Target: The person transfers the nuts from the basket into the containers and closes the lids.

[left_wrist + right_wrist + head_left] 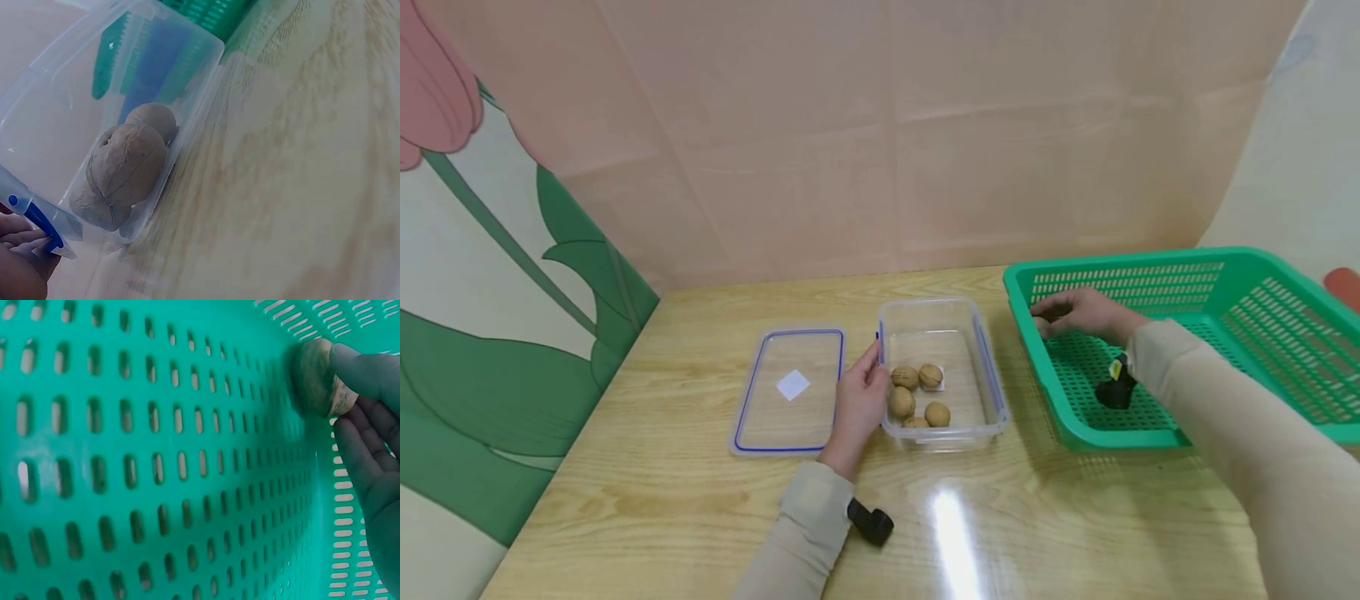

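A clear plastic food container stands on the table with several walnuts gathered in its near-left part. My left hand holds the container's left side, its fingers at the blue-edged locking flap. Inside the green basket, my right hand pinches a walnut between thumb and fingers. That walnut is close to the basket's slotted wall, partly covered by the thumb and fingers.
To the left of the container lies its clear lid with a blue seal, flat on the wooden table. The basket's raised rim is between the right hand and the container. A pink-beige sheet hangs behind the table.
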`<state>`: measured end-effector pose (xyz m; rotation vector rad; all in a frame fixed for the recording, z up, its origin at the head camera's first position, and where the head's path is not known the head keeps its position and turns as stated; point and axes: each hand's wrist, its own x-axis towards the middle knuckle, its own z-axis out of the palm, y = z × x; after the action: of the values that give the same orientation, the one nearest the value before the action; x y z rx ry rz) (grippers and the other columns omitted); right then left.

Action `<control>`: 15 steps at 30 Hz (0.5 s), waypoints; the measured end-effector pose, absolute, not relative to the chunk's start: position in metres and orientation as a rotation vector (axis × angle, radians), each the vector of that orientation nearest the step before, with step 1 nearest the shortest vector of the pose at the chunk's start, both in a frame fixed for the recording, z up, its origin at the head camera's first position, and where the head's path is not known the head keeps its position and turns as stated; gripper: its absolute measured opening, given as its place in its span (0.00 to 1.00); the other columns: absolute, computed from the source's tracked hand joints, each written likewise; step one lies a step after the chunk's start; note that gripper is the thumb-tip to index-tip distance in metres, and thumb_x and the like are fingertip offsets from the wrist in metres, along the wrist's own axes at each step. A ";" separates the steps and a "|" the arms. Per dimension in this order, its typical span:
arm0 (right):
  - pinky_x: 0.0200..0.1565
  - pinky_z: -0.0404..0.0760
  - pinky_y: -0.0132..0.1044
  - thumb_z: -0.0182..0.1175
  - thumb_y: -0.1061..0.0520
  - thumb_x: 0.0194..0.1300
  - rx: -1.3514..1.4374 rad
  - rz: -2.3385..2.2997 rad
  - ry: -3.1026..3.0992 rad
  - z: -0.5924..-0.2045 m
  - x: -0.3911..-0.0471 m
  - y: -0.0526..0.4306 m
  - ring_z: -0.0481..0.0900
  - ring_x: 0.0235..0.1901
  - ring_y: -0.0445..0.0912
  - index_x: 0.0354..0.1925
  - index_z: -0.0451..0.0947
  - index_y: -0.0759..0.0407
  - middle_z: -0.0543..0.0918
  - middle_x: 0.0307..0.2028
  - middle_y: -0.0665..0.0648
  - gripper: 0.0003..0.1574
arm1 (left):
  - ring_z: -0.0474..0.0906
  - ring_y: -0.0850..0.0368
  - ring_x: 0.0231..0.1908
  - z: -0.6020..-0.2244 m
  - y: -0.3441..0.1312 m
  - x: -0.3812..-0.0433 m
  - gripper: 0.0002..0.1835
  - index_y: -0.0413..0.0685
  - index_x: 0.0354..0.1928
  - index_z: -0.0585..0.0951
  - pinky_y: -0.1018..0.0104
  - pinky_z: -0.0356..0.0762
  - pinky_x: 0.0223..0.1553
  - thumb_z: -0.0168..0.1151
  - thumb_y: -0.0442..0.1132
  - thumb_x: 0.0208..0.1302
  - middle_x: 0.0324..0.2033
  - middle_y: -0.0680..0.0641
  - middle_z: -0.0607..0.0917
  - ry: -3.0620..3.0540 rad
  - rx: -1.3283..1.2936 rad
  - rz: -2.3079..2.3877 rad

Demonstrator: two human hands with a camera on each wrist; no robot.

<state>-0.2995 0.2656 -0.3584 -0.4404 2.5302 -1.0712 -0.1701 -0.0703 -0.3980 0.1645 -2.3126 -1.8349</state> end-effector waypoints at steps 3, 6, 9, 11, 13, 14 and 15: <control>0.51 0.78 0.50 0.66 0.58 0.54 -0.433 -1.080 2.525 -0.360 -0.302 0.267 0.73 0.53 0.57 0.58 0.70 0.65 0.76 0.54 0.67 0.34 | 0.67 0.55 0.61 -0.397 -0.070 -0.170 0.24 0.47 0.63 0.69 0.62 0.69 0.60 0.49 0.34 0.63 0.61 0.46 0.71 -2.313 0.155 -1.824; 0.49 0.80 0.48 0.66 0.59 0.53 -0.434 -1.084 2.527 -0.361 -0.303 0.267 0.75 0.51 0.55 0.57 0.71 0.65 0.77 0.52 0.66 0.32 | 0.68 0.54 0.61 -0.396 -0.070 -0.170 0.24 0.46 0.63 0.69 0.61 0.69 0.60 0.50 0.33 0.63 0.61 0.45 0.71 -2.309 0.148 -1.815; 0.45 0.81 0.46 0.66 0.60 0.54 -0.474 -1.013 2.542 -0.363 -0.302 0.265 0.77 0.45 0.51 0.54 0.73 0.66 0.79 0.47 0.64 0.29 | 0.68 0.54 0.61 -0.396 -0.070 -0.169 0.24 0.47 0.63 0.69 0.62 0.69 0.60 0.50 0.33 0.63 0.61 0.46 0.71 -2.308 0.153 -1.817; 0.41 0.81 0.43 0.65 0.58 0.55 -0.520 -0.943 2.557 -0.364 -0.301 0.262 0.77 0.41 0.49 0.53 0.74 0.67 0.81 0.44 0.62 0.27 | 0.67 0.53 0.61 -0.396 -0.070 -0.169 0.24 0.46 0.63 0.69 0.61 0.69 0.60 0.50 0.33 0.63 0.62 0.46 0.71 -2.306 0.158 -1.823; 0.39 0.81 0.43 0.64 0.57 0.56 -0.560 -0.874 2.576 -0.365 -0.300 0.260 0.77 0.39 0.48 0.53 0.74 0.67 0.81 0.42 0.61 0.27 | 0.67 0.53 0.62 -0.396 -0.069 -0.168 0.25 0.47 0.63 0.69 0.61 0.68 0.61 0.50 0.33 0.63 0.62 0.46 0.71 -2.311 0.167 -1.830; 0.39 0.81 0.42 0.64 0.57 0.56 -0.568 -0.851 2.584 -0.365 -0.299 0.259 0.77 0.39 0.49 0.54 0.74 0.67 0.81 0.42 0.61 0.28 | 0.66 0.52 0.62 -0.396 -0.069 -0.168 0.25 0.47 0.63 0.69 0.61 0.68 0.61 0.50 0.33 0.63 0.62 0.46 0.70 -2.312 0.167 -1.833; 0.39 0.81 0.43 0.63 0.56 0.57 -0.575 -0.840 2.595 -0.366 -0.299 0.259 0.77 0.40 0.49 0.54 0.73 0.68 0.81 0.43 0.62 0.29 | 0.66 0.52 0.62 -0.396 -0.069 -0.167 0.25 0.47 0.63 0.69 0.61 0.68 0.61 0.50 0.33 0.63 0.62 0.46 0.71 -2.314 0.168 -1.832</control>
<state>-0.2990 0.2591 -0.3656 -0.5752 2.5947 -0.8403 -0.1675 -0.0687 -0.3960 0.1679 -2.3135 -1.8320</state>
